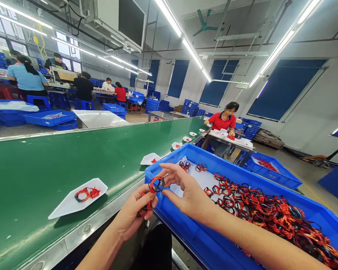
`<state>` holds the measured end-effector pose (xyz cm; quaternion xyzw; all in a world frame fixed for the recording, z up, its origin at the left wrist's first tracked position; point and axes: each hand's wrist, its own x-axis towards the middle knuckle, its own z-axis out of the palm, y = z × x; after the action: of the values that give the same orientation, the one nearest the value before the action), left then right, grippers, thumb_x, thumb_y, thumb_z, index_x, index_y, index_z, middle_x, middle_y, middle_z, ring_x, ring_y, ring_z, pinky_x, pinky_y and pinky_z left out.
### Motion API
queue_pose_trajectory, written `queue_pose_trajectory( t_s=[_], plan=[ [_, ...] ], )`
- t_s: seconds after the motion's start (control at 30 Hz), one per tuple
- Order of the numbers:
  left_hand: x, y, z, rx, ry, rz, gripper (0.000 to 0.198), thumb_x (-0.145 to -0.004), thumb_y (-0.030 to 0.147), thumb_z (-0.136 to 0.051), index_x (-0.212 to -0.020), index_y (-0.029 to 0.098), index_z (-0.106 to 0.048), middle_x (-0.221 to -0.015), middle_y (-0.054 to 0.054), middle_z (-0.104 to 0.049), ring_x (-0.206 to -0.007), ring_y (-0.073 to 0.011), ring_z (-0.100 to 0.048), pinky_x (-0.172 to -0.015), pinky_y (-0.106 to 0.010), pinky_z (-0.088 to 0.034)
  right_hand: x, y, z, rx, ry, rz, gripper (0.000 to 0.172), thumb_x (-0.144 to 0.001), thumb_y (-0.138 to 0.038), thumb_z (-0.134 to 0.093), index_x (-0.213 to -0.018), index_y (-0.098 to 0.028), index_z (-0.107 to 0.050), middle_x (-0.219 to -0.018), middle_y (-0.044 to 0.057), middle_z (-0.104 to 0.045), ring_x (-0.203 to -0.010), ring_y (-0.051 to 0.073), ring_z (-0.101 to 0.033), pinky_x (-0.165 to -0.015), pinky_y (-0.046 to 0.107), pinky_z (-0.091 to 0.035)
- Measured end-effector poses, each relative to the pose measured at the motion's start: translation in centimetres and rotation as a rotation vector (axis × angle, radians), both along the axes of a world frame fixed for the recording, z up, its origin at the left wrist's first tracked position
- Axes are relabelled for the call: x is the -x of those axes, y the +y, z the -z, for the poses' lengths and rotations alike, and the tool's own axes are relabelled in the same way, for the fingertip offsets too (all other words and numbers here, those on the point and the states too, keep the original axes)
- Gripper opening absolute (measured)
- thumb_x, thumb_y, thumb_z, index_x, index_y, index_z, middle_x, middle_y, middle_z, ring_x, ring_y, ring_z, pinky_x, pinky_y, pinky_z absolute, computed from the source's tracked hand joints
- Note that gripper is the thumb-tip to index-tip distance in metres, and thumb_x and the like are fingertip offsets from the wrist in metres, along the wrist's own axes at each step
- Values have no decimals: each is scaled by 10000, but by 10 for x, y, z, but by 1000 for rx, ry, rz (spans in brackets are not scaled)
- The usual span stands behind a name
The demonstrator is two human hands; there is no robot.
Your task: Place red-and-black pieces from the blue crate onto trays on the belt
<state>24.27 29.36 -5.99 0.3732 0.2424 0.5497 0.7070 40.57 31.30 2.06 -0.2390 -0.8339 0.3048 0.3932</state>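
"Left hand [133,213] clamped on a bunch of red-and-black wires [145,210], and up between thumb and fingers stands one looped coil [152,186]!"

"And the right hand [190,192]?"

"Right beside it, thumb and fingers spread wide apart at the coil's right side. Are those fingertips touching the loop? Cannot tell from here."

"So the coil sits between the two hands. What's to their left?"

"Green belt [124,157], and on it a pointed white tray [64,206] with a red-and-black ring of wire [83,195] lying inside. Just beyond the fingers, another white tray [145,160] holds something red, and more line up farther ahead."

"And to the right of the hands?"

"Big blue bin [169,215]! Loose coils lie near the right fingers, and a tangled heap of coils [266,206] fills the far right."

"Well ahead of both hands, a co-worker in a red shirt [222,122] leans over red pieces [231,137]."
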Motion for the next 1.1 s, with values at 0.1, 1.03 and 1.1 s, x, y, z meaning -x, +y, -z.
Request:
queue_pose_trajectory(
  t_s=[0.1, 1.03, 1.1],
  plan=[
    [-1, 1, 3, 21, -30, -7, 185, -778, 299, -657, -920, 192, -606, -644, 21, -459, -548, -65, -366, -400, -137, -257, 0, 2, 2, 29, 12, 4, 538, -778, -45, -551, -1257, -252, -419, -1090, 47, -579, -930, 147, -596, -874, 352, -516],
    [17, 20, -37, 21, 210, -263, 562, -823, 633, -371, -1109, 187, -559, -748, -18, -547, -536, -114, -498, -303, -159, -286, 6, -7, 22, -58, -210, 16, 339, -837, -112, -495, -1164, -203, -493, -1077, 47, -542, -728, 95, -565, -703, 240, -481],
    [9, 3, -44, 30, 163, -208, 571, -827, 640, -359, -1133, 194, -538, -774, -27, -555, -545, -123, -510, -281, -154, -291, 7, -7, 21, -34, -161, 45, 361, -836, -128, -506, -1188, -206, -482, -1079, 50, -526, -674, 85, -545, -649, 236, -476]
  ],
)
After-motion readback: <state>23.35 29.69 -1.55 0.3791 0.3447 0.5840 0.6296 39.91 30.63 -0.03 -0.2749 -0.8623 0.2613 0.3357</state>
